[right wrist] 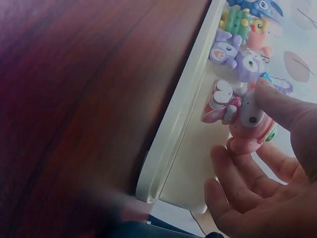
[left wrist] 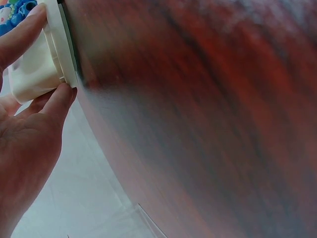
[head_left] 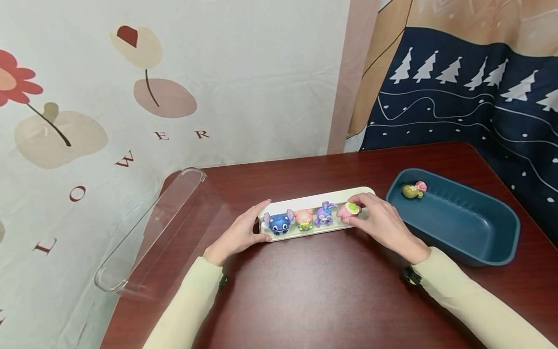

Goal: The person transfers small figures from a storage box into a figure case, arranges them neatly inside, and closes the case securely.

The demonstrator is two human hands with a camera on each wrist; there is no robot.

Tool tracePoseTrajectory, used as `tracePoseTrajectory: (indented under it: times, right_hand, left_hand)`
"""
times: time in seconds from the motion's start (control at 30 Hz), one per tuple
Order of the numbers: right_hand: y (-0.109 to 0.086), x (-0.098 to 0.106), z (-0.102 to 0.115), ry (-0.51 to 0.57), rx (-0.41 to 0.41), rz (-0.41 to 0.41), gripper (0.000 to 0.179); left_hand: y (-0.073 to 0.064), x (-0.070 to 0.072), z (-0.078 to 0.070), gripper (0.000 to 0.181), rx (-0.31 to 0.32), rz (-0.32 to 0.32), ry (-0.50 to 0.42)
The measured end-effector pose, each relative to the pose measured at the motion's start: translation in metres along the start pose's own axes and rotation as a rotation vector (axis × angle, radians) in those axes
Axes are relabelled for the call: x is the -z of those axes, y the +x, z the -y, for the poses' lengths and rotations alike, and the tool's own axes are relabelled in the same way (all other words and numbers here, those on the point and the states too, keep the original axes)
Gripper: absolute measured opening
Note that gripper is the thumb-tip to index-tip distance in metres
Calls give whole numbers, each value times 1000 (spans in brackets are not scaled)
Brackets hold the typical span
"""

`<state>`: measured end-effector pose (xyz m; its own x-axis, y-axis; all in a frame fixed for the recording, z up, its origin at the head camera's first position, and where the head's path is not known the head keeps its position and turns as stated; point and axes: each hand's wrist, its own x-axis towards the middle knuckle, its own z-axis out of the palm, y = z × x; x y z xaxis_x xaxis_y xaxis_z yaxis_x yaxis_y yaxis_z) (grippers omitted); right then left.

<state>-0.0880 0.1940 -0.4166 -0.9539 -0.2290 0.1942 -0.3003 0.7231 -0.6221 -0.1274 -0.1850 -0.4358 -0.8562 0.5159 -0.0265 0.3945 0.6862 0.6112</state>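
Note:
My left hand grips the left end of a long cream display tray, thumb on the front edge and fingers at the back. In my right hand a pink figurine with a green-and-white top is pinched between thumb and fingers, over the tray's right part. The right wrist view shows its white muzzle and feet. Three figurines stand in a row to its left: a purple long-eared one, a pink-and-green one and a blue big-eared one.
On the right of the red-brown table stands a dark teal bin, with an olive-and-pink figurine in its far left corner. A long clear plastic cover lies at the left edge. Printed cloth hangs behind the table.

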Motion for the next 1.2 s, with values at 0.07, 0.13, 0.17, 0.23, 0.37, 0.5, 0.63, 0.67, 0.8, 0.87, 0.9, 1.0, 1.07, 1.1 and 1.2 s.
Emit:
tracePoseTrajectory:
  times: [0.07, 0.13, 0.17, 0.23, 0.37, 0.5, 0.63, 0.67, 0.8, 0.87, 0.9, 1.0, 1.07, 1.1, 1.2]
  right_hand:
    - [1, 0, 0, -13, 0, -7, 48]
    - [2, -1, 1, -26, -1, -9, 48]
    - [3, -1, 1, -33, -3, -8, 48]
    - [3, -2, 1, -47, -3, -6, 47]
    - [5, -5, 2, -69, 2, 0, 46]
    - [7, -6, 3, -92, 6, 4, 47]
    - [8, -7, 3, -112, 14, -3, 49]
    - [8, -8, 3, -115, 18, -4, 49]
    - [9, -8, 1, -117, 25, -4, 49]
    - [10, -8, 0, -118, 30, -2, 50]
    - [10, -8, 0, -119, 32, -1, 50]
    - [10, -9, -1, -125, 43, 2, 52]
    - [9, -8, -2, -128, 46, 11, 54]
    - [9, -8, -2, -130, 45, 18, 56]
    - [8, -7, -2, -138, 41, 38, 55]
  left_hand:
    - [0, 0, 0, 99, 3, 2, -4]
    - [0, 0, 1, 99, 1, 2, -4]
    - [0, 0, 1, 99, 0, 2, -5]
    - [0, 0, 0, 99, 1, 3, -4]
    - [0, 1, -1, 100, 2, -2, -3]
    - [-1, 1, -1, 99, -2, -5, 0]
    - [-1, 1, -1, 99, -9, -5, 5]
    - [-1, 1, -1, 99, -14, -5, 8]
    - [1, 2, -1, 99, -5, 5, 9]
    - [2, 2, -1, 99, 1, 10, 11]
    - [3, 2, -1, 99, 7, 13, 9]
    - [4, 3, -2, 99, 9, 15, 19]
    - [4, 3, -2, 99, 11, 18, 21]
    - [4, 3, -2, 99, 10, 19, 21]
    - [5, 3, -2, 99, 4, 21, 19]
